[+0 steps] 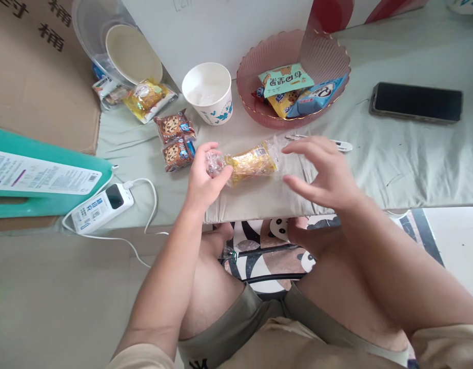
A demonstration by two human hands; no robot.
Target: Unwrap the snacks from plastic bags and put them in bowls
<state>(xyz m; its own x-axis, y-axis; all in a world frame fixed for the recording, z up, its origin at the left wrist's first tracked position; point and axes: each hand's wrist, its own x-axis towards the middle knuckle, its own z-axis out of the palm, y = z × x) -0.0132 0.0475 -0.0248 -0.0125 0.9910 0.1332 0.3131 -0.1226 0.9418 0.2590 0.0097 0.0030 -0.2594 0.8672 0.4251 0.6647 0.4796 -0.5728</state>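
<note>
A yellow snack packet (254, 163) in loose clear plastic lies crosswise on the cloth in front of me. My left hand (205, 177) is closed around the crinkled left end of that plastic, its thumb against the packet. Past the right end hovers my right hand (321, 171), thumb and fingers spread, holding nothing. Behind those fingers, partly covered, is a slim white-handled cutter (343, 146). Two small cookie packs (177, 141) sit just left of my left hand.
A white paper cup (217, 110) and a pink ribbed bowl (255, 115) of snack packets stand behind. At right is a phone (417, 102). On the left are a power bank (101, 207) with a white cable, a green container (47, 169) and more snacks (148, 100).
</note>
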